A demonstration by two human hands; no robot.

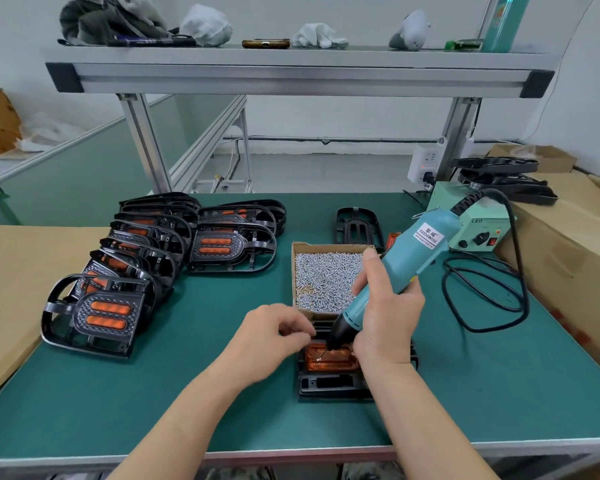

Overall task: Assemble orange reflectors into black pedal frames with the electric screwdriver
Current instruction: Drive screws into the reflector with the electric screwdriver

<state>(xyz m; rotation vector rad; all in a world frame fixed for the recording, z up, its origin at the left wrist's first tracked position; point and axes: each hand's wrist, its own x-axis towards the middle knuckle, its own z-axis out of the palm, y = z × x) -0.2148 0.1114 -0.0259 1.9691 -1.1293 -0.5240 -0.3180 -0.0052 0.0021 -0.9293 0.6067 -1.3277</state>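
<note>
Item 1, near edge of the bench (125,393): one black pedal frame (329,388) lying flat on the green mat, with one orange reflector (336,362) seated in its far half. Left hand (274,336): fingers curled, thumb and fingertips pinching the frame's far-left edge, just beside the reflector. Right hand (385,320): wrapped round the lower barrel of one teal electric screwdriver (409,254), which leans up and away to the right; its bit comes down on the left part of the reflector, between the two hands. Item 2, touching the frame's far side: one open cardboard box (297,271) filled with small silver screws (326,278). Item 3, left half of the bench: finished pedals (106,317) with orange inserts, overlapped in a row running towards the far edge, perhaps six, the overlap hiding the exact count; beside them a second group of three (232,247). Item 4, beyond the screw box: one bare frame (359,228). Item 5, far right corner: one pale green power unit (478,225), its black cable (520,282) looped on the mat and joined to the screwdriver's top. Item 6, off the right edge: cardboard cartons (568,258) carrying more black frames (503,178). Item 7, overhead shelf (291,69): two white gloves (319,36) among mixed articles.
</note>
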